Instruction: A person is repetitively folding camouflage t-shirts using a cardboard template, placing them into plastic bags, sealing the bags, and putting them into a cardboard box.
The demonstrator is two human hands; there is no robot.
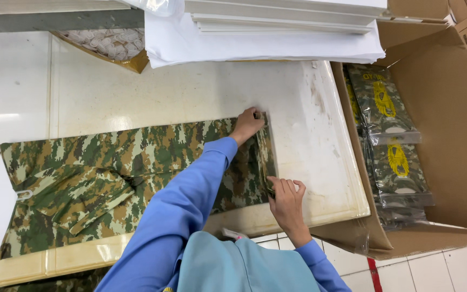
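Both the left hand (247, 123) and right hand (286, 197) pinch the folded end of the soft, limp camouflage garment (109, 178), best held along that crease beneath the fingers.

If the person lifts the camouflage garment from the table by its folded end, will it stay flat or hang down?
The camouflage garment is probably floppy: it lies in soft folds and creases, so the unheld part would likely hang. It seems light, since the left hand and right hand fold its edge with fingertips only. The glossy table may let it slide.
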